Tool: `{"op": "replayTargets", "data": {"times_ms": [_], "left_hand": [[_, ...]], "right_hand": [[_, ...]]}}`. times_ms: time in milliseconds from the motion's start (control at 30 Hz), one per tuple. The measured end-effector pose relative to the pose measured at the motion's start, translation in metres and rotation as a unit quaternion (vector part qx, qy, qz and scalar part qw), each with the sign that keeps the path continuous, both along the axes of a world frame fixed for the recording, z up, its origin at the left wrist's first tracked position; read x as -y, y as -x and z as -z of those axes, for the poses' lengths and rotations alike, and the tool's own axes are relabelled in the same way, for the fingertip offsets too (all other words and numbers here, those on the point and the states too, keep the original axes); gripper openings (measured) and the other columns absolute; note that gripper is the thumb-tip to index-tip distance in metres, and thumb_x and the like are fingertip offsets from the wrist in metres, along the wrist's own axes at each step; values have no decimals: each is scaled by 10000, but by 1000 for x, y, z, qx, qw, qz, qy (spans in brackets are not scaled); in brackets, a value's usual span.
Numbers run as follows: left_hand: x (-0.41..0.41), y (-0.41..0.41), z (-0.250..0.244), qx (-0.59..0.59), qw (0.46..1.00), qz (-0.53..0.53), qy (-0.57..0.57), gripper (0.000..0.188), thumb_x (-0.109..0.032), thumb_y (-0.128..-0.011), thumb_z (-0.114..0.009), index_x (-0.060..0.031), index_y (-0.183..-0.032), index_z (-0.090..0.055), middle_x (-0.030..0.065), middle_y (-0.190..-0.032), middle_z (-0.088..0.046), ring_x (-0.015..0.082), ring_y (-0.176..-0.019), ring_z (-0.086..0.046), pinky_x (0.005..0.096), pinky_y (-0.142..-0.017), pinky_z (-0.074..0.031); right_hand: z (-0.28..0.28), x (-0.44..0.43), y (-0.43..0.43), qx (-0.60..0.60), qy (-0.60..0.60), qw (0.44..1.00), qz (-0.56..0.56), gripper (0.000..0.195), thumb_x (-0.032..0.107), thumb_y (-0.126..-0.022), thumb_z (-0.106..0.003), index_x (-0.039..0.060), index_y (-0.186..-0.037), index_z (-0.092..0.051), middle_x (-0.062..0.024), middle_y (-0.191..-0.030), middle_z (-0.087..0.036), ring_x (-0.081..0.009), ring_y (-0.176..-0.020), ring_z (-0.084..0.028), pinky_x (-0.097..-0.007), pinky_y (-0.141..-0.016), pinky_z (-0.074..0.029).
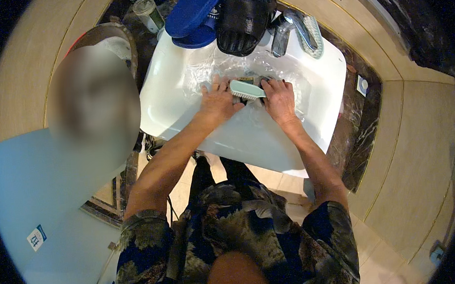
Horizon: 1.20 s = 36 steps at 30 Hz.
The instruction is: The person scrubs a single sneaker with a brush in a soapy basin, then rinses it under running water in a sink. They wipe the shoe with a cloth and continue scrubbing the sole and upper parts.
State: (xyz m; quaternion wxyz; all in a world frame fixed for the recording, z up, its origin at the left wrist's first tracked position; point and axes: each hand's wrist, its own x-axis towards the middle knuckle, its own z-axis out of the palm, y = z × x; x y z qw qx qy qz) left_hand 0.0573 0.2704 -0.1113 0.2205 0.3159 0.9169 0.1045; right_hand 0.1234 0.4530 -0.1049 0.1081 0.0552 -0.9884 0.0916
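A white washbasin (158, 95) with water in it lies before me. In my right hand (280, 101) is the handle end of a pale green scrub brush (247, 88) with white bristles. The brush slants left towards my left hand (219, 103), its bristle side facing down and towards me. My left hand is low in the basin at the water, fingers spread, pressing near a partly hidden dark thing under the brush. What that dark thing is, I cannot tell. A small brownish piece (246, 79) shows just behind the brush.
Blue slippers (193, 23) and a black slipper (242, 26) rest at the basin's back rim. Right of them stand a chrome tap (300, 24) and a pale green-and-white item (314, 39). A glass jar (148, 14) and a bucket (129, 36) are at left. Dark marble (352, 134) borders the basin.
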Motion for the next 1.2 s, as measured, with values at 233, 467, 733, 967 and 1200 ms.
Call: {"op": "replayTargets", "data": {"times_ms": [233, 467, 733, 967, 1200], "left_hand": [[-10, 15, 19, -81, 996, -18, -43, 641, -403, -787, -564, -149, -1333, -345, 110, -1378, -308, 354, -1285, -234, 594, -984, -216], [-24, 30, 45, -171, 983, 15, -68, 599, -369, -748, -608, -121, -1262, -427, 132, -1266, -395, 357, -1159, -348, 547, -931, -278], [-36, 51, 60, -179, 975, -42, -123, 344, -192, -725, -611, -67, -1045, -587, 71, -1169, -483, 265, -1107, -428, 467, -867, -349], [-30, 39, 36, -133, 984, -27, -114, 453, -290, -770, -572, -91, -1172, -512, 96, -1183, -504, 286, -1145, -412, 552, -922, -279], [-17, 35, 58, -165, 982, 12, -96, 560, -282, -787, -568, -141, -1298, -387, 130, -1292, -384, 345, -1253, -296, 588, -936, -250]], "right_hand": [[55, -11, 16, 67, 60, 996, -30, 229, 57, -694, -577, 50, -913, -510, -146, -878, -545, -338, -767, -571, -434, -617, -487], [66, -11, 30, 83, 99, 991, 25, 325, 164, -676, -631, 43, -949, -501, -159, -882, -572, -361, -785, -573, -447, -637, -468], [49, -22, 55, 91, 215, 969, 77, 251, 220, -686, -623, 47, -864, -593, -171, -812, -599, -364, -740, -587, -446, -662, -471], [17, -17, 38, -12, 73, 997, 5, 232, 171, -614, -651, 44, -788, -566, -115, -817, -541, -302, -758, -545, -415, -639, -435], [50, -7, 23, -28, 122, 992, -21, 357, 41, -522, -680, 41, -847, -532, -121, -869, -501, -309, -841, -502, -408, -707, -409]]}}
